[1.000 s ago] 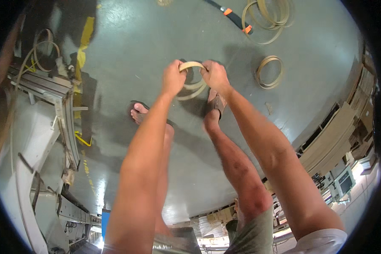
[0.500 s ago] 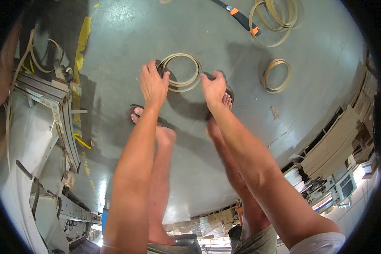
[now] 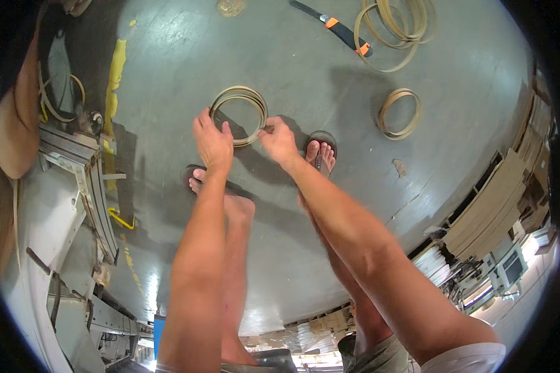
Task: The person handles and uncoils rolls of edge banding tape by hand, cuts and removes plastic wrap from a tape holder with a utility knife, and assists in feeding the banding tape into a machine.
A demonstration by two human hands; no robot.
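Observation:
A coil of thin tan strip, wound in several loops, is in front of me over the grey floor. My left hand grips its lower left side, fingers along the outside and thumb toward the ring's inside. At the lower right edge my right hand is closed on the loops, thumb and fingertips pinched together. Shadows beneath blur whether the coil touches the floor. Off to the right stands a smaller tan coil, apart from both hands.
Larger loose loops of tan strip lie at the far right, overlapping a black-and-orange-handled tool. A metal-framed machine borders the left. Flat cardboard is stacked at right. My sandalled right foot is near my right hand.
Both hands and the coil have shifted left and slightly nearer to me. My right hand has turned inward, its fingers closing on the coil's edge. My right foot shows more fully.

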